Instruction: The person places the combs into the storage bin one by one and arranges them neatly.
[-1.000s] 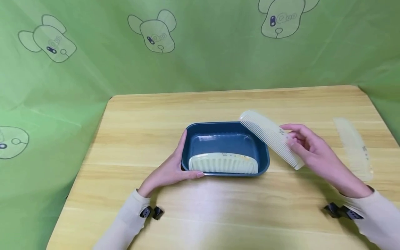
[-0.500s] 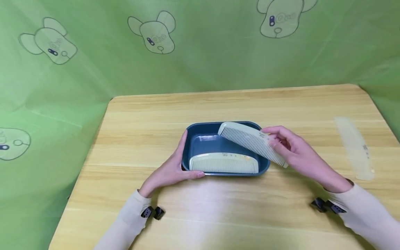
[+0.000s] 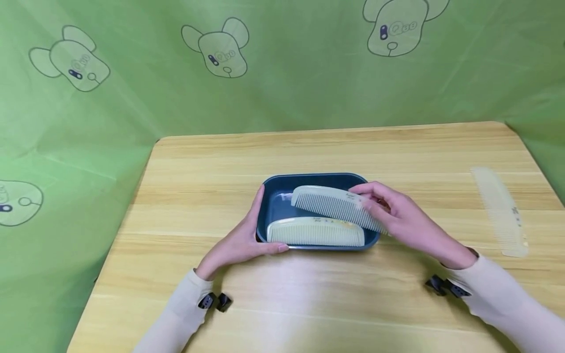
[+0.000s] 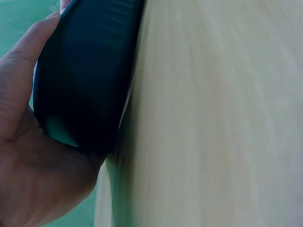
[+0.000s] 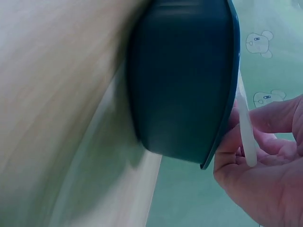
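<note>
A dark blue rectangular basin (image 3: 277, 208) stands on the table, its left end gripped by my left hand (image 3: 236, 240), thumb along the front rim. Inside, against the front wall, leans a pale cream comb (image 3: 315, 231), teeth down. My right hand (image 3: 403, 220) pinches a second pale comb (image 3: 326, 200) by its right end. That comb slants over the basin's right part, its far end above the basin floor. Seen edge-on in the right wrist view, the held comb (image 5: 246, 135) is between thumb and fingers, right at the basin's rim (image 5: 236, 52).
Another pale comb (image 3: 500, 211) lies on the table at the right, beyond the right hand. The wooden table (image 3: 220, 162) meets a green curtain (image 3: 287, 98) with bear-head drawings at the back. Small black devices are on both sleeves.
My right hand has moved left and carried its comb from beside the basin to over it, turning it flatter. The left hand and basin have stayed put.
</note>
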### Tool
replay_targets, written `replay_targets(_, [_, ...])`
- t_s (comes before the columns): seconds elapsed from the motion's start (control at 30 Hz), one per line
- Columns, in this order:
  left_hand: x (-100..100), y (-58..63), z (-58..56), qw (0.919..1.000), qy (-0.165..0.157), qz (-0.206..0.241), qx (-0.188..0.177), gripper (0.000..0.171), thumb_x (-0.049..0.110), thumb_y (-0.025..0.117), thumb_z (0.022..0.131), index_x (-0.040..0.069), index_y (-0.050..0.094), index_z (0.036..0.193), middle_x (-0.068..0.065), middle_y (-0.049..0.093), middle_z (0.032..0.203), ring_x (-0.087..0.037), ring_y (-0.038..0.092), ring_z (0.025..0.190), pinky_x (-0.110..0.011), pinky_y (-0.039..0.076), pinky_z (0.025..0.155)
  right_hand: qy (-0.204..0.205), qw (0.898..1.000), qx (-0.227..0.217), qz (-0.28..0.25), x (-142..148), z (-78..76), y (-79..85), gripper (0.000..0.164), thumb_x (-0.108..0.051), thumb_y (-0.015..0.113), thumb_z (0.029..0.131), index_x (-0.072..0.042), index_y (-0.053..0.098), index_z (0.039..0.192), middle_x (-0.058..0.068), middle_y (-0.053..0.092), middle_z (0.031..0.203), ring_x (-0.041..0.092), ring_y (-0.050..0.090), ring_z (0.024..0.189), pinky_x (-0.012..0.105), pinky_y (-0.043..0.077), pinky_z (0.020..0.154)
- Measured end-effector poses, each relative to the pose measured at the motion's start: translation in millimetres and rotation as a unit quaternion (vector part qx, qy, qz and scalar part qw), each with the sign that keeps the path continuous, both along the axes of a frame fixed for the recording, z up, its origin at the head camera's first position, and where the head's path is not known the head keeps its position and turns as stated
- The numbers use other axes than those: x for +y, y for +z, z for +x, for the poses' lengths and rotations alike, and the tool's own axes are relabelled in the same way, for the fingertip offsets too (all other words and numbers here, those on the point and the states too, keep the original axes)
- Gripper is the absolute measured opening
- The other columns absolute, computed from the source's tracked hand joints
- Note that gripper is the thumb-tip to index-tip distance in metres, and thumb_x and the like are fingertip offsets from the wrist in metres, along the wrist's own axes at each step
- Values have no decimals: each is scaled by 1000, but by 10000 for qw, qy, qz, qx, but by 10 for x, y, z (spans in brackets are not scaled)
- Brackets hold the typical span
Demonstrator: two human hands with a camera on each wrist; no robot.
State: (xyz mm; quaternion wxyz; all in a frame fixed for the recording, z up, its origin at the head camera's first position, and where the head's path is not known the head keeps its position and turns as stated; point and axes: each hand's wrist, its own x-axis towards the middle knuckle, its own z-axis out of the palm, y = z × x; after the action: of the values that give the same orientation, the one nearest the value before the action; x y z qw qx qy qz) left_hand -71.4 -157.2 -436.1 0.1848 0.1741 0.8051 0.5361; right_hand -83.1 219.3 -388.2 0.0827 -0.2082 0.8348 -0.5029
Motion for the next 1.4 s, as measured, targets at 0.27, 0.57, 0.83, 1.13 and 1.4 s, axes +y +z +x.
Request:
replay_targets(0.27, [72,328,88,9996,-122,228,-139,138,20,93,89,20,-15,174,-10,0,182,-31,13,164,-58,17,129,347,9994,-88,-5,-157,-21,-16,29,-11,57,115,-15,68,142,4,72,124,23,62,96,27,53,77])
replay_targets(0.57, [10,55,23,9994,-167,316,27,141,18,95,87,31,-16,174,-5,9,181,-29,21,162,-58,19,128,636,9974,-325,131,-369,-70,-29,28,-11,57,115,-15,71,139,4,71,132,26,60,99,31,51,79])
replay_targets(0.83, [-19,-46,-14,9992,-195,332,49,141,29,95,88,39,-17,172,2,5,182,-24,21,162,-58,21,128,862,9951,-142,464,-488,-76,-90,28,-7,58,114,-15,71,137,2,71,127,25,56,98,34,49,81])
replay_targets(1.13, [-29,-48,-9,9998,-113,162,87,139,43,94,88,43,-16,172,6,2,181,-21,18,163,-58,21,128,1107,9918,90,630,-496,-101,-97,26,-7,60,113,-16,73,134,-2,68,107,22,57,92,34,48,78])
replay_targets(1.4, [-19,-41,-13,9998,-145,143,17,139,33,95,89,41,-17,172,3,2,182,-23,20,162,-57,23,128,1076,9897,381,863,-502,-72,-143,26,-1,61,110,-15,74,128,-6,64,100,19,56,93,35,47,79])
